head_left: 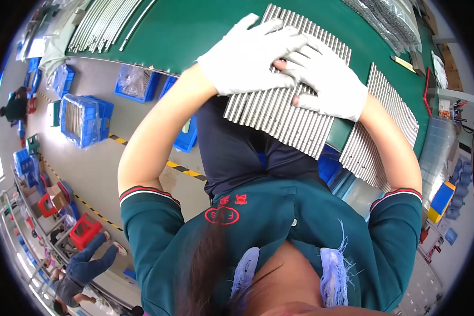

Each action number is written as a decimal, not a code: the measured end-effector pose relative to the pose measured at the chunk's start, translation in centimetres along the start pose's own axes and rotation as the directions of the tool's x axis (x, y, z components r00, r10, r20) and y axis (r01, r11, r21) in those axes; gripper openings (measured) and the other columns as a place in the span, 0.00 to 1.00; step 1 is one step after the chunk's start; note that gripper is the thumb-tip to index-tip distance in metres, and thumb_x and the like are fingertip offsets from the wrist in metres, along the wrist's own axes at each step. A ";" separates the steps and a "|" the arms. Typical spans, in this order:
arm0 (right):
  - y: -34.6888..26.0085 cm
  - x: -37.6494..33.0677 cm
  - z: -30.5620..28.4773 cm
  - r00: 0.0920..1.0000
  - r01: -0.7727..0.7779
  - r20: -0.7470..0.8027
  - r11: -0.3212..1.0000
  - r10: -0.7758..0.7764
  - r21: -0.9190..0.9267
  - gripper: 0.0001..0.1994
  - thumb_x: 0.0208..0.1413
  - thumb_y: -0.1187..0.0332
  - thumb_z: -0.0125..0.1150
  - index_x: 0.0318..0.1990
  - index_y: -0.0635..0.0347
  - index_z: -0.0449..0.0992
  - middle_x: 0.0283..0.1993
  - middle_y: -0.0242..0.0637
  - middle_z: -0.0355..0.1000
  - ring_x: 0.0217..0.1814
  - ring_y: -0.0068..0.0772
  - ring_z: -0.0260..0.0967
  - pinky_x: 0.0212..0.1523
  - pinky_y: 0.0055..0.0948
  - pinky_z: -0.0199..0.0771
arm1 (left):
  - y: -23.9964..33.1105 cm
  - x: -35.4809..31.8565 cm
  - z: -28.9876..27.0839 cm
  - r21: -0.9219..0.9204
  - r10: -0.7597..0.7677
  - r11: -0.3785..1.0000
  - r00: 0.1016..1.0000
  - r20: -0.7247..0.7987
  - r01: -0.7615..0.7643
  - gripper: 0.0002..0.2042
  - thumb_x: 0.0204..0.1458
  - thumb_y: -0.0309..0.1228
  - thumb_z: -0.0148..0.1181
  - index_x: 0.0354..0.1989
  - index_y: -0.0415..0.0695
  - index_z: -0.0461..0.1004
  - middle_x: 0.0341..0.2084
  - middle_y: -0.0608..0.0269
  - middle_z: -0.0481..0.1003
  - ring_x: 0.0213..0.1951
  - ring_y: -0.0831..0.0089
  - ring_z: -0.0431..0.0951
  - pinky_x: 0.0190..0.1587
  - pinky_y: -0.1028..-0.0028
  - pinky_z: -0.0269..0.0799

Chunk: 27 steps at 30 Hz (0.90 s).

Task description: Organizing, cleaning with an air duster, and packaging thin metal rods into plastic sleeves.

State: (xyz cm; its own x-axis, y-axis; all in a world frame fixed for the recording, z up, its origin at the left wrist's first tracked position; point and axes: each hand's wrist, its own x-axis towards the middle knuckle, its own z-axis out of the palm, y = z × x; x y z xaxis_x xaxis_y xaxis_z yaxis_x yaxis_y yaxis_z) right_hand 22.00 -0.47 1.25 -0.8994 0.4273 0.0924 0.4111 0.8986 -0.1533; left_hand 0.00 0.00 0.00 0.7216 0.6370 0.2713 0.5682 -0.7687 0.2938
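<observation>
A row of metal rods (279, 118) lies side by side on the green table, its near ends jutting past the edge over my lap. My left hand (247, 55), in a white glove, rests on the row with the fingers stretched out. From the right, my gloved right hand (326, 79) lies on the same rods, fingers spread, with bare fingertips showing through the glove. The fingers of both hands meet near the middle of the row. Neither hand grips a rod. To the right, a second row of metal rods (379, 131) lies partly under my right forearm.
More loose rods (108, 23) lie on the green table (179, 31) at the far left. Plastic-wrapped rods (387, 23) sit at the back right. Blue crates (102, 118) stand on the floor to the left. Other people (81, 268) are at a distance on the left.
</observation>
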 end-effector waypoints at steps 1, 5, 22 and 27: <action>0.1 -0.8 -0.3 1.000 0.002 0.014 1.000 -0.002 0.000 0.32 0.52 0.49 0.53 0.61 0.60 0.64 0.63 0.45 0.61 0.71 0.43 0.48 0.72 0.43 0.38 | 0.6 0.5 0.3 -0.029 0.008 1.000 1.000 -0.007 -0.009 0.34 0.48 0.49 0.58 0.63 0.49 0.60 0.56 0.45 0.65 0.60 0.55 0.62 0.64 0.57 0.48; 0.0 -3.2 -1.0 0.998 -0.039 0.057 0.999 0.039 0.000 0.32 0.51 0.49 0.53 0.59 0.61 0.65 0.60 0.46 0.63 0.69 0.46 0.50 0.71 0.44 0.38 | 1.9 1.7 2.5 0.058 0.078 0.996 0.990 -0.114 -0.072 0.33 0.47 0.50 0.58 0.61 0.48 0.62 0.53 0.57 0.69 0.58 0.60 0.65 0.62 0.53 0.50; -0.2 -5.8 -1.7 0.997 -0.072 0.014 0.996 0.071 0.054 0.29 0.51 0.52 0.55 0.56 0.63 0.68 0.57 0.45 0.66 0.66 0.46 0.55 0.70 0.44 0.44 | 4.3 3.5 2.8 0.007 0.077 0.997 0.995 -0.059 -0.077 0.33 0.48 0.50 0.57 0.60 0.45 0.62 0.53 0.55 0.68 0.57 0.58 0.65 0.60 0.54 0.53; 1.5 -7.4 -3.0 0.941 -0.221 -0.240 0.971 0.238 0.094 0.13 0.47 0.62 0.63 0.39 0.56 0.77 0.48 0.38 0.73 0.53 0.44 0.69 0.54 0.38 0.68 | 4.3 3.1 2.6 -0.041 0.015 0.999 0.998 -0.055 -0.017 0.33 0.50 0.50 0.55 0.61 0.44 0.61 0.56 0.55 0.66 0.58 0.55 0.64 0.63 0.50 0.50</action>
State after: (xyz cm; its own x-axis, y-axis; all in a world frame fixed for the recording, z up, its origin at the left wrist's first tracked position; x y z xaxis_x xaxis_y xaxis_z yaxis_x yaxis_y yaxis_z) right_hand 29.67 -1.99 3.28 -0.7128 0.6399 0.2870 0.5843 0.7682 -0.2616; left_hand 5.74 -1.51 -0.28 0.7071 0.6276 0.3259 0.5386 -0.7766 0.3268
